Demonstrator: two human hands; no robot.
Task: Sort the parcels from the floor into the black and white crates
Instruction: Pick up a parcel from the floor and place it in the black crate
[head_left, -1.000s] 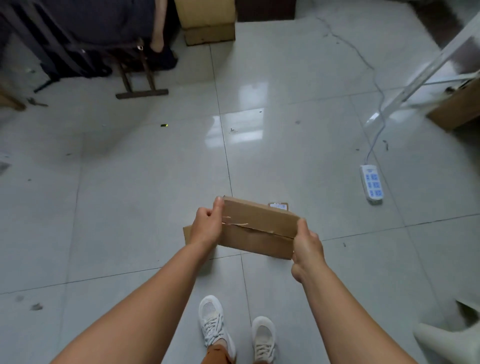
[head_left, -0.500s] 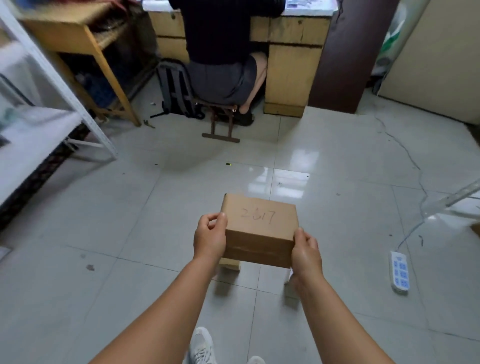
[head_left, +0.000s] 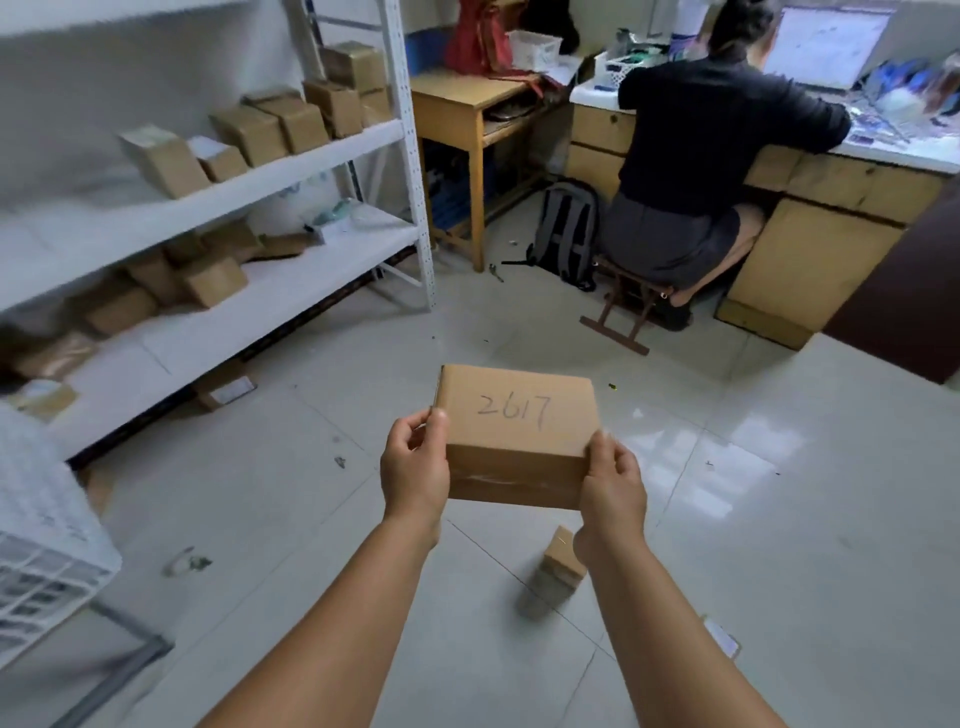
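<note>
A cardboard parcel (head_left: 517, 436), marked 2617, is held above the tiled floor (head_left: 779, 519). The left hand (head_left: 414, 470) and right hand (head_left: 613, 488) grip its opposite ends, thumbs on top; the remaining fingers are hidden. A smaller parcel (head_left: 562, 564) on the floor is partly covered by the right wrist. A white crate (head_left: 47, 582) is blurred and cut off at left.

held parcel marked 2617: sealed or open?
Shut. The parcel shows no raised flap, and its near side looks taped; left hand and right hand grip its sides.
</note>
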